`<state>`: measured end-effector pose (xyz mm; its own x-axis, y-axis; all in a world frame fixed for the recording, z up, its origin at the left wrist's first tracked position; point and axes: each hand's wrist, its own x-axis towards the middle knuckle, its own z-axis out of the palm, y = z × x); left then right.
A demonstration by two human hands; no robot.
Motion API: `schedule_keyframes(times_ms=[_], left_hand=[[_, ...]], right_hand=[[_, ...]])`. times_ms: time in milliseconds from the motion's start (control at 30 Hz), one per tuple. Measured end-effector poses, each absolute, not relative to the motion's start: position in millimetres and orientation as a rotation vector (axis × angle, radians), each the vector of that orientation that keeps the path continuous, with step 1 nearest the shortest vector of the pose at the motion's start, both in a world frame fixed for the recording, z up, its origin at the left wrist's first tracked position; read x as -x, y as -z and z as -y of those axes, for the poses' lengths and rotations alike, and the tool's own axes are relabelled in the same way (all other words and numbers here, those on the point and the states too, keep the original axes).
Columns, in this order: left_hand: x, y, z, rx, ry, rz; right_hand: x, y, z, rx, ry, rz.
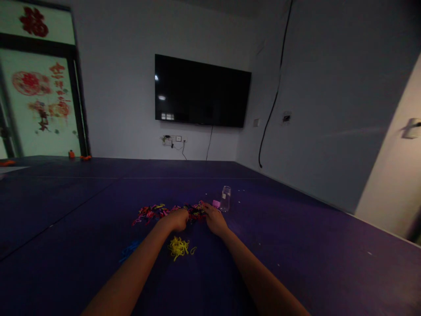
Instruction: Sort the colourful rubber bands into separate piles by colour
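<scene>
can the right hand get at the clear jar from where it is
Probably yes: the clear jar stands close beyond the right hand, and nothing visible blocks its near side.

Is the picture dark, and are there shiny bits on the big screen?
Head view: dim overall, though the door looks bright; yes, white reflections shine on the black screen; in the same head view, the colourful pile by the left hand and right hand is too dim to tell every piece apart.
</scene>
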<state>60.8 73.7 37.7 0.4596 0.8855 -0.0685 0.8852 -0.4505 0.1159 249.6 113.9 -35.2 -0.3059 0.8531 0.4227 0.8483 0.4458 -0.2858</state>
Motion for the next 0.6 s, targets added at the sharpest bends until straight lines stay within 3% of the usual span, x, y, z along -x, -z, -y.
schedule_keyframes(times_ms=[600], left_hand=[[-48, -46, -76, -2.544, 0.027, -1.596]], right_hand=[[-236, 21, -95, 1.325, 0.126, 2.318]])
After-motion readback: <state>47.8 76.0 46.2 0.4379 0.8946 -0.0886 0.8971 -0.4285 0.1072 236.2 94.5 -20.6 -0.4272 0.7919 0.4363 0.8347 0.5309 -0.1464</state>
